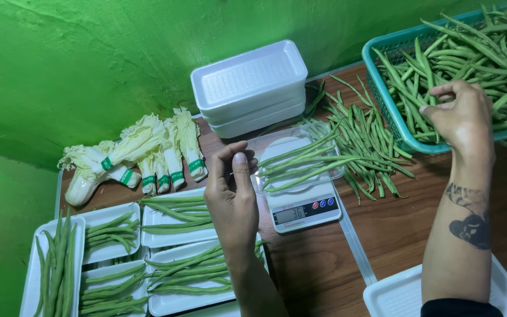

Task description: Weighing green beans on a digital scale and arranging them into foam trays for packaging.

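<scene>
White foam trays [250, 82] stacked behind scale [303, 208], green-banded cabbages [148, 152] left

- The teal basket [382, 88] of green beans runs off the far right edge.
- The near white tray [394, 296] is cut by the bottom edge.
- The right hand [462, 114] hides its fingertips, perhaps among the beans.
- The scale [303, 208] lies mostly under a clear tray [265, 147].

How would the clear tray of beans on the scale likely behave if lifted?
The clear tray looks thin, so it may flex. The beans overhang its rim and could slide off if tilted. Holding few beans, it is probably light.
</scene>
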